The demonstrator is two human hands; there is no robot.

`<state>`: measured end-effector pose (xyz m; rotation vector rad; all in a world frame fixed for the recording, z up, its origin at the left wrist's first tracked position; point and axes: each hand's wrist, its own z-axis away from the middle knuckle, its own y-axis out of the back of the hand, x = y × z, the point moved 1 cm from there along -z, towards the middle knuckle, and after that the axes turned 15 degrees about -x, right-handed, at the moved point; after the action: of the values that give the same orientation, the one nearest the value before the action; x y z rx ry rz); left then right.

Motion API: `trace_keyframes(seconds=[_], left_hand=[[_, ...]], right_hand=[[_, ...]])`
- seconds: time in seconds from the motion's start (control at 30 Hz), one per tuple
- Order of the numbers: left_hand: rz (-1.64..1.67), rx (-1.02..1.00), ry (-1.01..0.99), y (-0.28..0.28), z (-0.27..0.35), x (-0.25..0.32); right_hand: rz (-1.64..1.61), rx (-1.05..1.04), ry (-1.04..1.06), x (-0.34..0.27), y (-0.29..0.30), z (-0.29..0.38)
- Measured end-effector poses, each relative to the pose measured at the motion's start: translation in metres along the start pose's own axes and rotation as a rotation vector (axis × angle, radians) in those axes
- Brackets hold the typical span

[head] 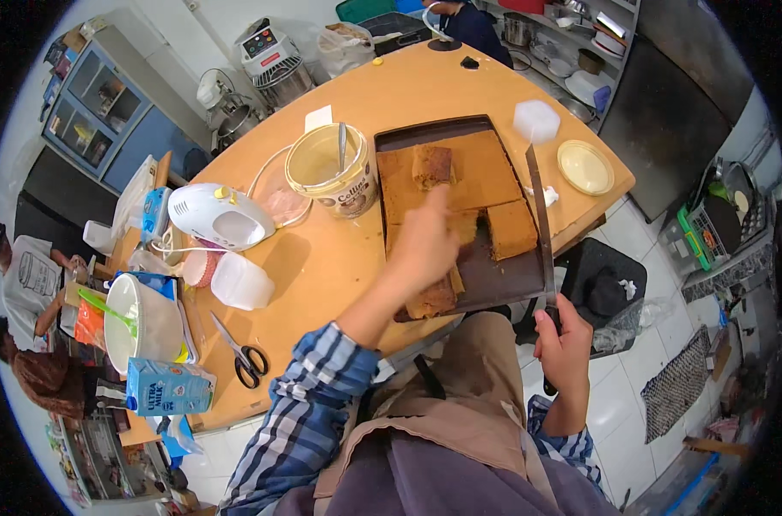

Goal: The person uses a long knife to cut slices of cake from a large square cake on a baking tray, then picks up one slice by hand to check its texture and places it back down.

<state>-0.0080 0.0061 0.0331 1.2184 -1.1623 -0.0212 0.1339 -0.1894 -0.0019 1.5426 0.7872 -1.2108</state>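
A dark baking tray (494, 284) holds a brown sheet cake (481, 168) cut into pieces, with part of the tray bare near its front. My left hand (426, 242) reaches over the cake, index finger extended to a small cake piece (431, 165) lying on top; whether it touches is unclear. My right hand (564, 335) grips the dark handle of a long serrated knife (539, 206), its blade pointing away along the tray's right edge. Another cut piece (512, 229) sits at the tray's right. More cake (432, 298) lies at the front left corner, partly hidden by my left hand and forearm.
Left of the tray stand an open tub (352, 193) with a utensil inside, a white hand mixer (220, 216), scissors (241, 355), a white bucket (142, 322) and a milk carton (171, 387). A round lid (585, 168) and plastic container (536, 121) lie right. People are at far left and top.
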Motion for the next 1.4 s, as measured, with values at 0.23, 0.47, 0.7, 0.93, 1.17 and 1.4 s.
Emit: trace_keyframes(seconds=[0.23, 0.47, 0.7, 0.93, 1.17, 1.4], left_hand=[[0.006, -0.122, 0.030, 0.040, 0.000, -0.021], [-0.060, -0.290, -0.049, 0.039, 0.019, -0.013], [-0.007, -0.019, 0.113, 0.071, 0.057, -0.032], [0.053, 0.016, 0.237, 0.059, 0.071, -0.049], [-0.161, -0.022, 0.032, 0.032, 0.049, 0.005], [-0.325, -0.234, -0.132, -0.030, 0.025, 0.051]], right_hand=[[0.032, -0.017, -0.008, -0.010, -0.001, 0.001], [0.040, -0.015, -0.024, -0.012, 0.000, 0.007], [0.131, 0.002, 0.172, -0.006, -0.011, 0.005], [0.031, 0.006, 0.186, -0.031, -0.022, -0.001], [0.095, 0.030, 0.202, -0.011, -0.019, 0.005], [-0.018, 0.111, 0.068, 0.003, -0.009, 0.013]])
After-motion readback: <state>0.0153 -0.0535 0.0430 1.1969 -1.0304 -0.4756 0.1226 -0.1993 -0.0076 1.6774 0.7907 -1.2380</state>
